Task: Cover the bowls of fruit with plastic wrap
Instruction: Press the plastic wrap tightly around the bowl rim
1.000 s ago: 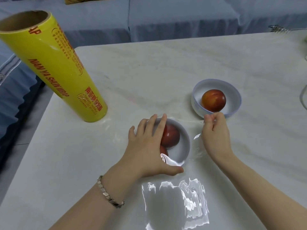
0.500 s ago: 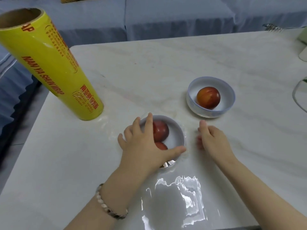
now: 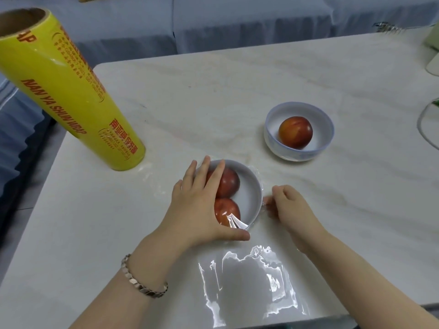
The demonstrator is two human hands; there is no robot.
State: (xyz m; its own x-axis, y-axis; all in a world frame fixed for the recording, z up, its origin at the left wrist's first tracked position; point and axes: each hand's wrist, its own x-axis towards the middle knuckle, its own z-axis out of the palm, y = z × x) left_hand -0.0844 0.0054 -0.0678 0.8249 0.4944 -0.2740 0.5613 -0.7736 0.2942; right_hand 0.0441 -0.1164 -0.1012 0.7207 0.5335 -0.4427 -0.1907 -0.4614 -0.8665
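Observation:
A white bowl [image 3: 249, 193] with two red fruits [image 3: 229, 182] sits near the table's front, under a clear sheet of plastic wrap [image 3: 247, 279] that spreads toward the front edge. My left hand [image 3: 199, 205] lies flat over the bowl's left half, fingers straight, thumb along the near rim. My right hand [image 3: 287, 205] is beside the bowl's right wall with fingers curled, pinching the wrap down at the side. A second white bowl [image 3: 275, 134] holding one red fruit [image 3: 295, 132] stands uncovered further back right.
A tall yellow roll of wrap [image 3: 71, 96] stands upright at the table's left. The white marble table [image 3: 213, 91] ends close at the front and left. A cable loop [image 3: 425, 129] and pale objects lie at the right edge.
My right hand has come back from near the far bowl to the near bowl's right side, drawing the wrap down. My left hand stays on the bowl, its fingers shifted a little.

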